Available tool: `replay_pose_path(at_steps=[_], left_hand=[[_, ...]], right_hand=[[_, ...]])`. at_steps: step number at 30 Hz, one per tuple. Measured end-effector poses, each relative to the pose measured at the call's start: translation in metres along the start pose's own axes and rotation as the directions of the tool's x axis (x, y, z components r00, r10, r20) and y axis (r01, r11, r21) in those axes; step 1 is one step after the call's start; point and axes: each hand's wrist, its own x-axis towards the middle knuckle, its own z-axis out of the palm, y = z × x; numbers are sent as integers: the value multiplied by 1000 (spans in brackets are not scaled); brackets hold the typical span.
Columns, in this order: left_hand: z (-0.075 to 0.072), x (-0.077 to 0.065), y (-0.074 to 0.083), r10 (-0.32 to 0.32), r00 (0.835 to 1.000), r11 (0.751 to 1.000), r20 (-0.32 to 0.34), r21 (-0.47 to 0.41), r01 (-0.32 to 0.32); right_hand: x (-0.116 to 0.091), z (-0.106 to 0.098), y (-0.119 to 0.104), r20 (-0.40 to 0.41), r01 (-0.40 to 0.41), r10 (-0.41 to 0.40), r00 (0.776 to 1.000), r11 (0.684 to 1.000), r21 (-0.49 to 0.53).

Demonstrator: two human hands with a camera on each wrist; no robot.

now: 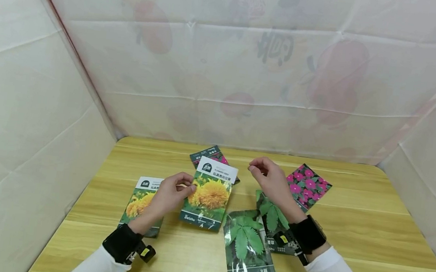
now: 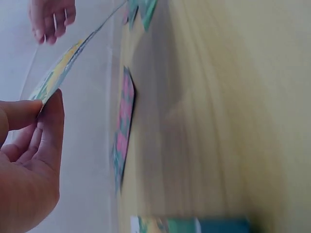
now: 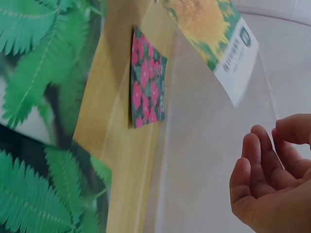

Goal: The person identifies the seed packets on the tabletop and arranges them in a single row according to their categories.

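Note:
My left hand (image 1: 170, 194) pinches the left edge of a seed packet (image 1: 211, 195) with yellow sunflowers on it, between thumb and fingers. In the left wrist view this packet (image 2: 60, 70) is raised off the table, seen nearly edge-on. My right hand (image 1: 271, 181) hovers to the right of the packet, apart from it. Its fingers (image 3: 265, 160) are loosely bent with nothing between them, as the right wrist view shows. Below the right hand lie two packets with green fern-like leaves, the nearer one (image 1: 247, 248) overlapping the other (image 1: 273, 217).
Another sunflower packet (image 1: 133, 207) lies at the left, partly behind my left forearm. Pink-flower packets lie at the back: dark-topped ones (image 1: 203, 152) behind the held packet, and one (image 1: 307, 185) at the right. White printed sheets (image 1: 226, 64) surround the wooden table (image 1: 88, 229).

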Motion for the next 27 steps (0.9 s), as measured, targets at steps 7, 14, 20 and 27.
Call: replay_pose_path(at_steps=[7, 14, 20, 27], left_hand=[[-16, -8, -7, -91, 996, 996, 0, 11, 91], [-25, -13, -17, -106, 994, 991, -12, 84, 107], [-30, -15, -23, -64, 998, 964, -26, 255, 68], [-34, -15, -27, -69, 998, 914, -5, 401, 65]], right_hand=[[-3, -4, 8, -35, -2, -1, 999, 997, -82], [-15, -12, -47, -25, -42, 40, 999, 997, -65], [-16, -12, -52, -21, -75, 74, 997, 994, -80], [-15, -9, -28, -32, -2, 0, 999, 998, -65]])
